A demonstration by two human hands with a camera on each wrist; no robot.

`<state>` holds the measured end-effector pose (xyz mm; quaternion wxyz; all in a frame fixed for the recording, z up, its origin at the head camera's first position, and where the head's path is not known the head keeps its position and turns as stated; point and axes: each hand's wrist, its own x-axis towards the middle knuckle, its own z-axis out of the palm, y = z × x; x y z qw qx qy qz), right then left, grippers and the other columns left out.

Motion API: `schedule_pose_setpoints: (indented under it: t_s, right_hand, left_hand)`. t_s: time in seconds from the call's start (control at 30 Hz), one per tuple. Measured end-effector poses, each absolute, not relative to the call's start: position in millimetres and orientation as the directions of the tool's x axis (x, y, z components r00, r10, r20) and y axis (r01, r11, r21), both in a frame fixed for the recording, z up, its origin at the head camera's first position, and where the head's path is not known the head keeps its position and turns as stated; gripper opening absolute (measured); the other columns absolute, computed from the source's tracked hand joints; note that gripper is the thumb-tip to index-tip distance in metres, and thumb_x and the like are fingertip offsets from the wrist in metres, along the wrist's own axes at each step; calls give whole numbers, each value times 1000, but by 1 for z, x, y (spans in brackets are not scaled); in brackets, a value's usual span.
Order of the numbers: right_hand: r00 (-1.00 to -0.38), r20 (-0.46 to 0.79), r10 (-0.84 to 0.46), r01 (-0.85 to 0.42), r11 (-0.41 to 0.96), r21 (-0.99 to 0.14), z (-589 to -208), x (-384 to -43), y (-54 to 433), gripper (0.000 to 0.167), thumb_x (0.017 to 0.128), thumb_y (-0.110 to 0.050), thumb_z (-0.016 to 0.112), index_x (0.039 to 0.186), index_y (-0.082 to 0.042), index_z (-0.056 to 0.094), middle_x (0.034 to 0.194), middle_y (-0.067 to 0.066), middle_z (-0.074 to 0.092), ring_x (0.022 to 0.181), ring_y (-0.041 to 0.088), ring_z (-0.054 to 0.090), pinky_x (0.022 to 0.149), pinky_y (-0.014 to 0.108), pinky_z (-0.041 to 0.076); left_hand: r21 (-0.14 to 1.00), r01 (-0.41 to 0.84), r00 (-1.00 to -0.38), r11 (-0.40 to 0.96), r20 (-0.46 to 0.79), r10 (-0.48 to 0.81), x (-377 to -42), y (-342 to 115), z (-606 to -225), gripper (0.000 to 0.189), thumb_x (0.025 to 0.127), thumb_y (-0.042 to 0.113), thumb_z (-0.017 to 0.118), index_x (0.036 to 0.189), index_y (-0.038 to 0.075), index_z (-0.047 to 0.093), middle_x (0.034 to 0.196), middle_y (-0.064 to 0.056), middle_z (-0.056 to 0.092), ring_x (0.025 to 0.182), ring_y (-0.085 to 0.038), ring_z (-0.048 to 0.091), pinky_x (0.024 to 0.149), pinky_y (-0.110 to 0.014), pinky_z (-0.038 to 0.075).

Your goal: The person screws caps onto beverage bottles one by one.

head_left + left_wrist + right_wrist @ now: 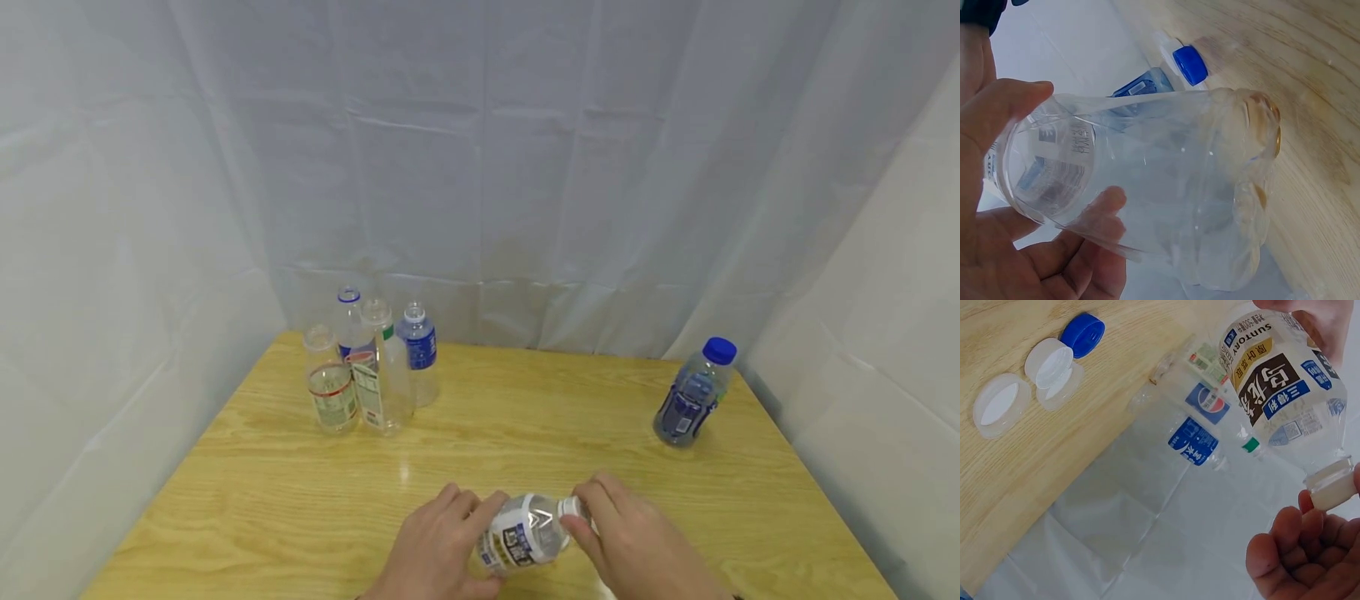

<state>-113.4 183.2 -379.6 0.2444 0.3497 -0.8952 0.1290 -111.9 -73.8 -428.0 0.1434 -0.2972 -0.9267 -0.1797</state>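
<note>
My left hand (442,546) grips the body of a clear plastic bottle (517,537) with a white, dark and blue label, tilted over the table's near part. In the left wrist view, the thumb and fingers of that hand (991,219) lie round the bottle (1166,187), its base toward the wood. My right hand (637,533) pinches the bottle's white cap (572,507) between thumb and fingers. The right wrist view shows the label (1279,381) and the white cap (1335,486) on the neck, by the right hand (1316,562).
Several uncapped clear bottles (386,383) stand together at the table's back left. A bottle with a blue cap (720,350) is at the back right. Loose caps lie on the wood, a blue cap (1082,334) and white caps (1002,405) among them. Pale sheeting (480,167) surrounds the table.
</note>
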Motion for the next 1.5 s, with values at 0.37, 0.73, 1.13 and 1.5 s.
schedule_pose_setpoints:
  t_s: [0.37,0.73,1.13,1.5]
  right_hand:
    - [-617,490,-616,-786,516,-340,-382,-117,198,47,92,-18,74,135,-23,58,111,-20,56,89,-5,54,72,10,48]
    - [-529,504,-683,-848,417,-327,-382,-119,203,37,92,-19,73,127,-15,60,111,-13,57,88,-3,54,74,4,44]
    - [-607,547,-577,-788,525,-321,-383,-109,192,30,90,-17,76,116,-16,61,98,-19,51,77,-8,47,64,2,40]
    - [-742,532,-407,-650,630,-424,-385,-101,180,23,90,-13,75,108,-20,64,86,-23,46,72,-9,44,56,11,42]
  left_hand:
    - [431,559,-827,708,232,511,-116,-78,-426,82,67,36,89,140,23,53,103,6,61,82,-1,55,68,-19,48]
    - [469,558,-824,685,213,525,-117,-79,-428,79,73,35,88,143,30,50,123,2,69,104,-15,67,82,-36,59]
    - [424,567,-821,706,224,525,-114,-78,-425,78,78,38,85,145,23,49,126,-2,68,107,-19,68,80,-37,60]
    - [314,583,-809,750,316,496,-111,-72,-427,78,74,40,87,141,16,53,116,-4,71,97,-20,70,72,-33,61]
